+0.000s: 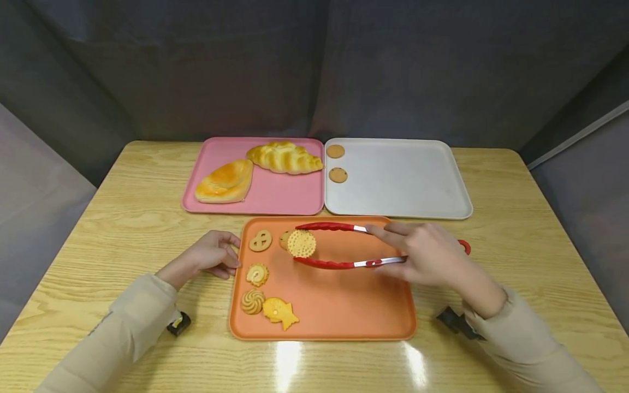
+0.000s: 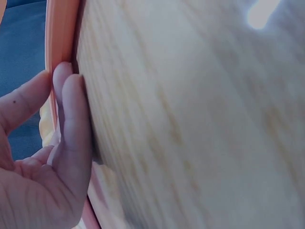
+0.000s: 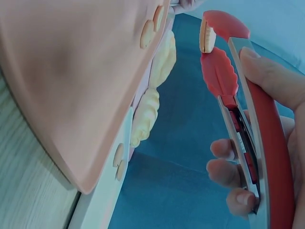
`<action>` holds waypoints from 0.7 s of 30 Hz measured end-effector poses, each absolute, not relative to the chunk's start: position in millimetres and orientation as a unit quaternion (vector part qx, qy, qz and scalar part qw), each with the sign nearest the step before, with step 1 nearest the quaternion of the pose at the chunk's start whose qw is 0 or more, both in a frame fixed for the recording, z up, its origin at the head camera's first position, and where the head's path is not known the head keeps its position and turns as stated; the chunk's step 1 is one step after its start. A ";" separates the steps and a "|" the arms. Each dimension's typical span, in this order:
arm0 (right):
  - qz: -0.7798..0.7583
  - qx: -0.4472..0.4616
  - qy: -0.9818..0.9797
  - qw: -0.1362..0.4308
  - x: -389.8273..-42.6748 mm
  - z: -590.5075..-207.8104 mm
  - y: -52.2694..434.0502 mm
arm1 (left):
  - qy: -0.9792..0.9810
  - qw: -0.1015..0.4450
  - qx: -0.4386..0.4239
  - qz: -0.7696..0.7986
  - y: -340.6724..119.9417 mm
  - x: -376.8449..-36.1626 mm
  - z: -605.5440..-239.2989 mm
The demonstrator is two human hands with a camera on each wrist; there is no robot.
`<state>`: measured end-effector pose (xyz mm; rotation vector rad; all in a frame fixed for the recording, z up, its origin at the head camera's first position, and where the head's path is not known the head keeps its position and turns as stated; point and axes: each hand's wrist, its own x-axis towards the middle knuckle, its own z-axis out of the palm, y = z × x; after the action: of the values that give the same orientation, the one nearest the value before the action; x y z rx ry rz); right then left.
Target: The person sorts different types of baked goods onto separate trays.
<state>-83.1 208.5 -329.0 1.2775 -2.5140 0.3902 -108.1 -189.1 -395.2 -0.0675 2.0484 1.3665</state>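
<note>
Head view: the right hand (image 1: pixel 429 255) grips red tongs (image 1: pixel 331 265) pointing left, their tips pinching a round cracker (image 1: pixel 301 243) above the orange tray (image 1: pixel 354 311).

You work in small curtained booth, staged workstation by look; building type cannot be told. Dark cloth backdrop (image 1: pixel 314 65) hangs beyond your left grip (image 1: pixel 213 254) and right grip (image 1: pixel 427 254); paler side screens (image 1: pixel 34 218) flank both. Wood-grained worktop (image 1: pixel 511 213) under your grips; neatly laid trays (image 1: pixel 339 311) between and beyond them; black devices (image 1: pixel 459 322) at both wrists; light glare on worktop nearer you.
</note>
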 end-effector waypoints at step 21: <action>0.140 0.394 -0.897 0.142 -103.1 -336.8 233.7 | 0.784 0.332 -0.030 0.523 -188.5 -108.9 -395.0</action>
<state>-103.1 233.7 -336.8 1.1384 -2.5888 0.4039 -108.9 -188.5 -395.0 -0.0779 2.0498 1.3677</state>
